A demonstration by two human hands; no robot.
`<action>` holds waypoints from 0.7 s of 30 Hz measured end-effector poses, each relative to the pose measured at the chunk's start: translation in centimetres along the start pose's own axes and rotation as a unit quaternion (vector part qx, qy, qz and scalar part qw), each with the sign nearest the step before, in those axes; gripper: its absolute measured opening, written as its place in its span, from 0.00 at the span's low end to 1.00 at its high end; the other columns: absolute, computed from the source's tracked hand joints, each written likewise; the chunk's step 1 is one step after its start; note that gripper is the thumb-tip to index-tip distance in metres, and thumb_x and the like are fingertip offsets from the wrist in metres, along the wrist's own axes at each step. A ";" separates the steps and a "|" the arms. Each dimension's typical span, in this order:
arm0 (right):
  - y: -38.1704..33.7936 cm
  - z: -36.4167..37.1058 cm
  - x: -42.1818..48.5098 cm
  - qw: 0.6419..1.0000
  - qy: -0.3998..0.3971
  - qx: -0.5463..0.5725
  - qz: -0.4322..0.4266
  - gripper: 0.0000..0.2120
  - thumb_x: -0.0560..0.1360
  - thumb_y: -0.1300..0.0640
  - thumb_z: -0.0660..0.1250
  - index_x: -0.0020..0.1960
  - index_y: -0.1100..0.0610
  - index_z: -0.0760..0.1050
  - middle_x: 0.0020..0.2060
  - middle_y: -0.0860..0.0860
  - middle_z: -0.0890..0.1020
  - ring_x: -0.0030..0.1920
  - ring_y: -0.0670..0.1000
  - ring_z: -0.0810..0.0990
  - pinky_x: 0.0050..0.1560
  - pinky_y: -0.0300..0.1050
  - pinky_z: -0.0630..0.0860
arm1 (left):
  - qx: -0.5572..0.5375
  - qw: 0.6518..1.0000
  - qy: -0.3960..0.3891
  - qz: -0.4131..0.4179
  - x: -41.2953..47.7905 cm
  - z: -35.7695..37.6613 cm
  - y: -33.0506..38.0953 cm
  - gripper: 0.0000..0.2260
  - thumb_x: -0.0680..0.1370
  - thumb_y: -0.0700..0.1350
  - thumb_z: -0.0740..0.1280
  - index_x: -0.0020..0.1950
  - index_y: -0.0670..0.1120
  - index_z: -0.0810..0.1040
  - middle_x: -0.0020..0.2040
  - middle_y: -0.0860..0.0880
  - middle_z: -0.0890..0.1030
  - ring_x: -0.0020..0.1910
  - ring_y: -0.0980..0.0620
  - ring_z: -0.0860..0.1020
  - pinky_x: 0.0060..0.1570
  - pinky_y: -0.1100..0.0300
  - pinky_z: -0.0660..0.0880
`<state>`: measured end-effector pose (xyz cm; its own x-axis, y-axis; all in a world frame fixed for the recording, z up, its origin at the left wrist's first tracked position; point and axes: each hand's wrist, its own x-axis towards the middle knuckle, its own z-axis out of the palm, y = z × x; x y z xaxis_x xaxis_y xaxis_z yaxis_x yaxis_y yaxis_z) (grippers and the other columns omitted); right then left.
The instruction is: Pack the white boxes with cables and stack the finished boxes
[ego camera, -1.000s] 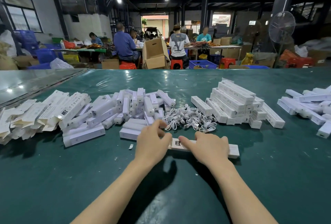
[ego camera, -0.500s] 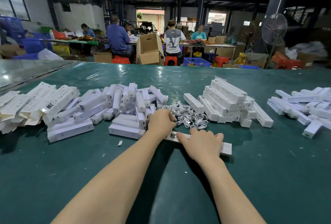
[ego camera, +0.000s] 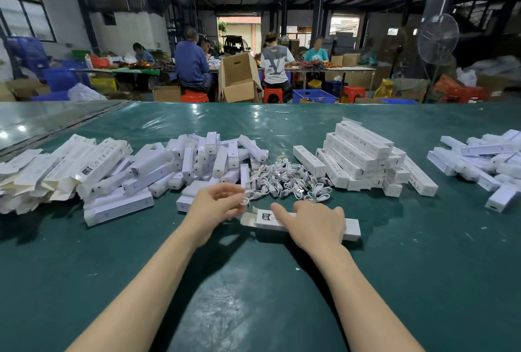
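Loading step: the left hand (ego camera: 217, 206) pinches a coiled cable (ego camera: 245, 200) at the open left end of the box (ego camera: 351, 228), which lies near on the counter (ego camera: 428, 267) under the flat right hand (ego camera: 314, 223); next, the cable likely must slide inside.

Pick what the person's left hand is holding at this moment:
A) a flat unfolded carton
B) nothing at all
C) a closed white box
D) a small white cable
D: the left hand pinches a small white cable at its fingertips, just beside the open flap end of the white box on which the right hand rests.
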<state>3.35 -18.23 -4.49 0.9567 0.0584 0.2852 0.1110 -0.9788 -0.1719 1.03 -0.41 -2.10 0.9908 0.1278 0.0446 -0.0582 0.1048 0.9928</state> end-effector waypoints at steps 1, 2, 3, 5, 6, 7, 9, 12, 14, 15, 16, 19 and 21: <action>0.0 0.0 0.0 1.000 -0.001 -0.002 -0.002 0.29 0.73 0.31 0.46 0.43 0.52 0.75 0.42 0.50 0.82 0.45 0.53 0.78 0.45 0.50 0.57 | -0.005 1.000 -0.007 -0.009 -0.6 -0.3 -0.2 0.05 0.72 0.30 0.67 0.41 0.39 0.78 0.39 0.42 0.79 0.32 0.53 0.79 0.35 0.66 0.78; -0.1 0.0 0.0 1.000 -0.003 -0.002 -0.002 0.30 0.73 0.31 0.46 0.44 0.52 0.75 0.42 0.50 0.82 0.45 0.53 0.78 0.45 0.50 0.57 | 0.004 1.000 -0.017 -0.013 -1.1 -0.5 -0.4 0.06 0.72 0.29 0.67 0.40 0.39 0.78 0.39 0.42 0.80 0.33 0.53 0.79 0.35 0.65 0.78; 0.0 0.0 0.0 1.000 -0.005 -0.001 -0.003 0.30 0.73 0.31 0.46 0.44 0.52 0.75 0.42 0.50 0.82 0.45 0.53 0.77 0.45 0.50 0.58 | 0.023 0.999 -0.028 -0.013 -1.5 -0.7 -0.4 0.08 0.72 0.28 0.67 0.39 0.40 0.78 0.39 0.43 0.81 0.33 0.53 0.79 0.36 0.65 0.79; 0.0 -0.1 -0.1 1.000 -0.010 0.005 -0.004 0.29 0.73 0.31 0.46 0.42 0.52 0.73 0.42 0.50 0.82 0.42 0.53 0.75 0.45 0.50 0.58 | 0.049 0.998 -0.042 -0.009 -1.9 -1.0 -0.3 0.10 0.71 0.26 0.66 0.41 0.41 0.76 0.40 0.44 0.82 0.33 0.54 0.80 0.38 0.64 0.79; 0.0 -0.2 -0.1 1.000 -0.009 0.007 -0.007 0.28 0.73 0.31 0.46 0.40 0.51 0.72 0.42 0.50 0.81 0.41 0.53 0.74 0.45 0.50 0.58 | 0.050 0.998 -0.046 -0.008 -1.9 -1.1 -0.3 0.11 0.71 0.26 0.66 0.43 0.42 0.75 0.42 0.45 0.83 0.34 0.54 0.80 0.39 0.63 0.79; 0.0 -0.2 -0.1 1.000 -0.010 0.009 -0.009 0.27 0.73 0.31 0.46 0.40 0.51 0.72 0.42 0.50 0.81 0.41 0.53 0.74 0.45 0.49 0.58 | 0.052 0.997 -0.052 -0.007 -1.9 -1.1 -0.2 0.13 0.71 0.26 0.66 0.47 0.43 0.75 0.44 0.46 0.83 0.35 0.54 0.80 0.41 0.62 0.79; 0.0 -0.1 -0.2 1.000 -0.010 0.011 -0.013 0.28 0.73 0.31 0.46 0.41 0.51 0.74 0.43 0.50 0.82 0.45 0.53 0.77 0.45 0.49 0.58 | 0.100 0.992 -0.071 0.010 -1.8 -1.0 -0.3 0.18 0.71 0.28 0.67 0.52 0.49 0.76 0.47 0.48 0.82 0.40 0.52 0.80 0.47 0.62 0.78; 0.1 -0.1 -0.1 1.000 -0.003 0.013 -0.018 0.29 0.73 0.31 0.46 0.42 0.51 0.75 0.43 0.50 0.82 0.46 0.53 0.78 0.45 0.49 0.58 | 0.302 0.945 -0.078 0.094 -1.9 -1.5 -0.4 0.16 0.71 0.33 0.71 0.50 0.54 0.78 0.45 0.53 0.82 0.42 0.55 0.77 0.47 0.71 0.72; 0.1 -0.1 -0.1 1.000 0.000 0.020 -0.020 0.27 0.73 0.31 0.46 0.39 0.51 0.73 0.41 0.50 0.82 0.45 0.53 0.77 0.45 0.49 0.58 | 0.408 0.901 -0.090 0.119 -1.9 -2.2 -0.3 0.12 0.70 0.37 0.72 0.47 0.54 0.81 0.42 0.52 0.82 0.39 0.57 0.76 0.44 0.68 0.72; 0.2 -0.1 -0.2 1.000 0.001 0.022 -0.021 0.27 0.73 0.31 0.46 0.38 0.51 0.71 0.41 0.50 0.81 0.43 0.53 0.76 0.45 0.49 0.58 | 0.433 0.888 -0.095 0.120 -1.9 -2.5 -0.3 0.10 0.70 0.39 0.73 0.47 0.53 0.82 0.43 0.51 0.82 0.38 0.58 0.76 0.44 0.66 0.72; 0.2 -0.1 -0.2 0.999 0.002 0.025 -0.021 0.27 0.73 0.31 0.46 0.37 0.51 0.71 0.40 0.50 0.81 0.42 0.54 0.75 0.45 0.49 0.58 | 0.447 0.881 -0.098 0.119 -1.9 -2.8 -0.3 0.09 0.70 0.41 0.74 0.46 0.53 0.82 0.43 0.51 0.82 0.37 0.61 0.75 0.43 0.66 0.72; 0.2 -0.2 -0.4 0.999 0.006 0.026 -0.019 0.27 0.73 0.31 0.46 0.37 0.51 0.71 0.38 0.49 0.80 0.39 0.53 0.72 0.45 0.49 0.58 | 0.457 0.874 -0.110 0.120 -1.9 -3.0 -0.3 0.09 0.69 0.42 0.75 0.46 0.54 0.83 0.39 0.55 0.81 0.35 0.66 0.74 0.41 0.71 0.71; 0.2 -0.2 -0.4 0.999 0.007 0.026 -0.019 0.27 0.73 0.31 0.46 0.37 0.51 0.71 0.34 0.49 0.77 0.38 0.53 0.72 0.45 0.49 0.59 | 0.455 0.874 -0.123 0.117 -1.9 -2.9 -0.3 0.10 0.68 0.42 0.75 0.45 0.56 0.82 0.38 0.56 0.80 0.34 0.66 0.74 0.41 0.70 0.72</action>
<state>2.90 -18.46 -4.41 0.9476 0.0912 0.3062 0.1607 -0.9643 -0.2104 -1.15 2.14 -2.82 0.9675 -0.1867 0.1704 -0.2527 -0.7383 0.6254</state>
